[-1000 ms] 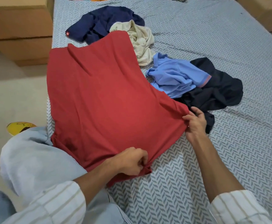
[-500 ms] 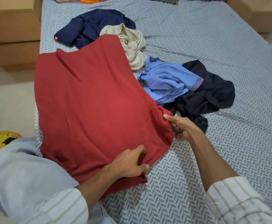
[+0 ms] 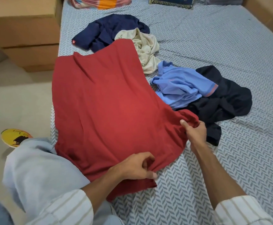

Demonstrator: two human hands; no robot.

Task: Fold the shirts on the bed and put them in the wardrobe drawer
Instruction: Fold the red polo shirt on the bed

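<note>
We look down on a bed (image 3: 213,46) in a chevron-patterned sheet, where the red shirt (image 3: 109,101) lies spread at the near left edge. Our left hand (image 3: 135,166) pinches its near hem and our right hand (image 3: 195,132) grips its bunched side. We judge the first fold is starting; next we carry that side across. The wardrobe drawer is out of view.

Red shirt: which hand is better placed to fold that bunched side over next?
Probably the right hand: it already pinches the red shirt at that bunched edge beside the black shirt. The left hand grips the near hem.
</note>
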